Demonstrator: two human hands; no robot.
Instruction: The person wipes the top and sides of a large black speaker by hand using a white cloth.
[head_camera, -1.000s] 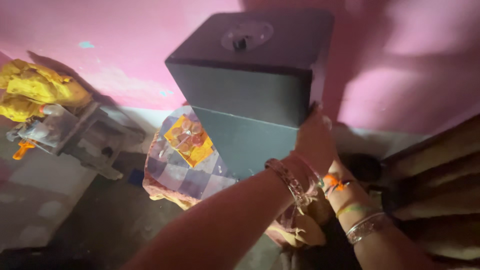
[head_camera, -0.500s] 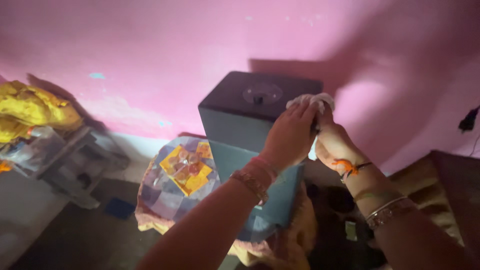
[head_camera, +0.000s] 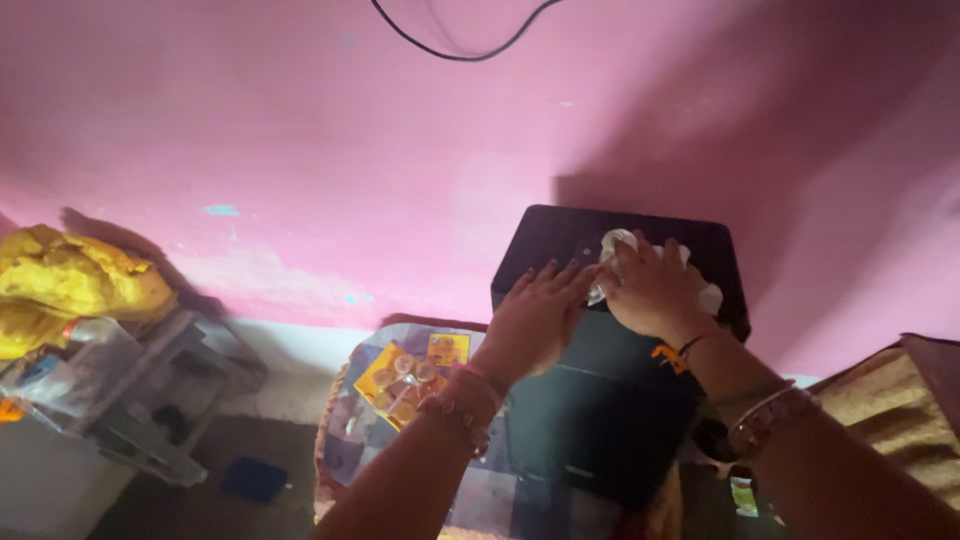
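Note:
A tall black box-shaped unit (head_camera: 600, 400) stands against the pink wall. My left hand (head_camera: 535, 315) lies flat on its front top edge, fingers spread, holding nothing. My right hand (head_camera: 655, 292) presses a crumpled white cloth (head_camera: 618, 243) onto the box's top. Both wrists wear bangles and threads.
A patchwork cloth (head_camera: 400, 400) with orange and purple squares lies left of the box. Further left stands a low shelf (head_camera: 130, 400) with a yellow cloth bundle (head_camera: 70, 285) above it. A brown fabric-covered surface (head_camera: 900, 420) is at the right. A black cable (head_camera: 450, 45) hangs on the wall.
The view has tilted up and the box sits lower and further right. Both hands moved from the box's side edge onto its top, the right one now pressing the white cloth there.

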